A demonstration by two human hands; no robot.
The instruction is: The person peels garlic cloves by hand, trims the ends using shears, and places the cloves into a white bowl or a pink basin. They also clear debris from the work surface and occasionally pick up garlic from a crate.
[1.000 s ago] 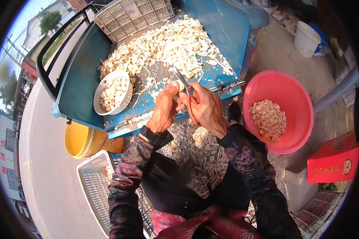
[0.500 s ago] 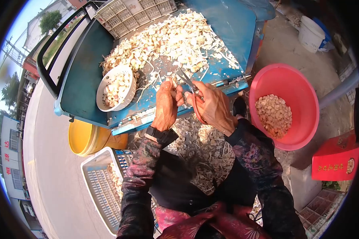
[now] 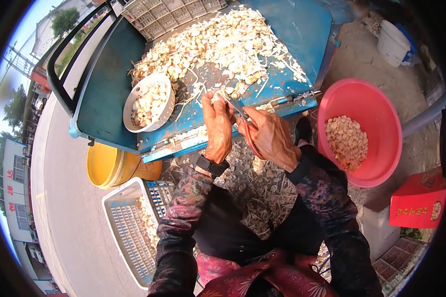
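My left hand (image 3: 217, 127), a dark watch at its wrist, pinches a small pale garlic bulb (image 3: 216, 97) between thumb and fingers. In my right hand (image 3: 271, 136) is a pair of scissors (image 3: 240, 110) with reddish handles. The blades point up and left, right at the garlic; my fingers partly hide where they meet. Both hands are over the front edge of a blue cart bed (image 3: 297, 42). Beyond them a heap of garlic (image 3: 223, 42) with dry stems and skins covers the bed. Left of my hands, a white perforated bowl (image 3: 168, 106) holds pale garlic.
A pink tub (image 3: 386, 133) with garlic stands on the right, near a red box (image 3: 416, 210). To the lower left are a yellow bucket (image 3: 100, 163) and a white plastic crate (image 3: 115, 225) containing garlic. Trimmings (image 3: 257, 198) litter the ground between my legs.
The scissors' blades, earlier spread apart, now look closer together at the garlic. Both hands appear slightly further right, while the whole view has shifted a little too.
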